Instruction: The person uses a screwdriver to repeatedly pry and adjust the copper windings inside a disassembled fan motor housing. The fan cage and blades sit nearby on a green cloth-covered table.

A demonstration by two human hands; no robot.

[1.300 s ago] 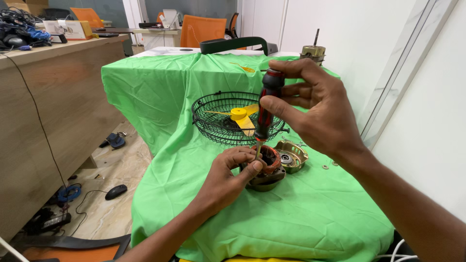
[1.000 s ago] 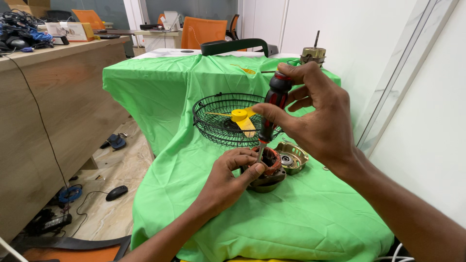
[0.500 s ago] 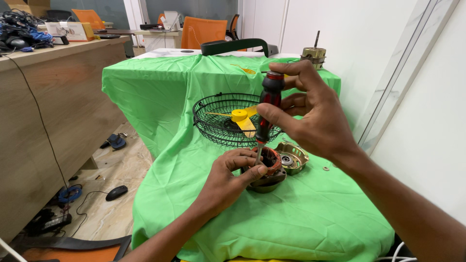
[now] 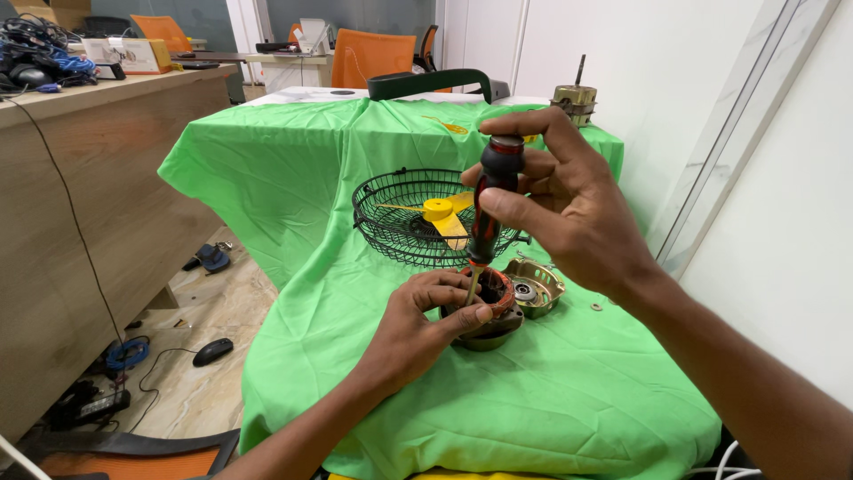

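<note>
Since the earlier frame the right hand [image 4: 569,209] has shifted slightly on the screwdriver [image 4: 487,209], its fingers regripped around the handle top; the tool stays upright over the same spot, and the left hand [image 4: 426,324] has not moved.

The fan motor [image 4: 489,311] is a round dark housing with reddish-copper windings showing in its open top. It sits on the green cloth [image 4: 551,400], at about 6 o'clock from the black wire fan guard [image 4: 391,222], which holds a yellow blade [image 4: 444,218]. Just beside the motor, at 3 o'clock, lies a brassy motor cover [image 4: 535,286].

The screwdriver's tip is hidden between the left fingers and the motor rim, so where it meets the motor cannot be made out. The near side of the motor is covered by the left hand. A second motor [image 4: 576,98] at the table's far edge, near 12 o'clock, is small and unclear.

The right hand pinches the red-and-black handle with thumb and fingertips, the fingers curled loosely. The left hand clasps the motor's rim, thumb and fingers closed on it.
</note>
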